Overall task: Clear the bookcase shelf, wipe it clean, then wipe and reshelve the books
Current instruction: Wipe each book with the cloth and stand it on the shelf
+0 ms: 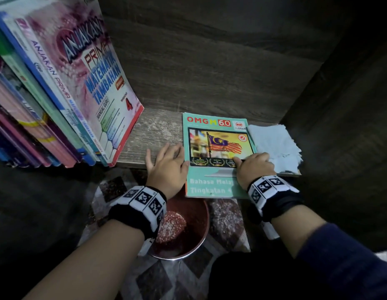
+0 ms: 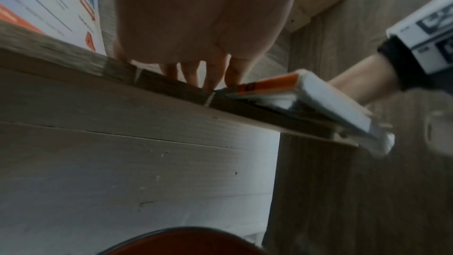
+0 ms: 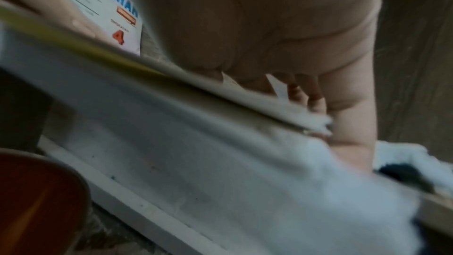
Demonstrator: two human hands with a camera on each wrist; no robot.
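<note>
Dark wood-grain bookcase, we're looking down into one shelf point(image 1: 153, 131), its board dusty and streaked. At left a row of books point(image 1: 47, 105) leans rightward, the outermost a pink "Anjakan Prima Matematik Tambahan" point(image 1: 97, 68). Flat on the shelf lies a teal book point(image 1: 218, 148), "OMGM 6.0" with a flag picture on the cover, its near end hanging out past the shelf's front edge. Just right of it, on the shelf, a pale blue cloth point(image 1: 272, 146), folded, with a ragged edge. Our left hand point(image 1: 166, 165) lies on the shelf against the teal book's left edge, fingers spread and fairly straight; the left wrist view shows fingertips point(image 2: 213, 82) down on the board beside the book's corner. Our right hand point(image 1: 253, 165) rests on the cover's right side, fingers curled over the right edge, forefinger out flat across the cover. Whether the thumb is under the book we cannot tell; the right wrist view is too blurred. Below the shelf, on patterned floor tiles, sits a red bowl point(image 1: 194, 241).
</note>
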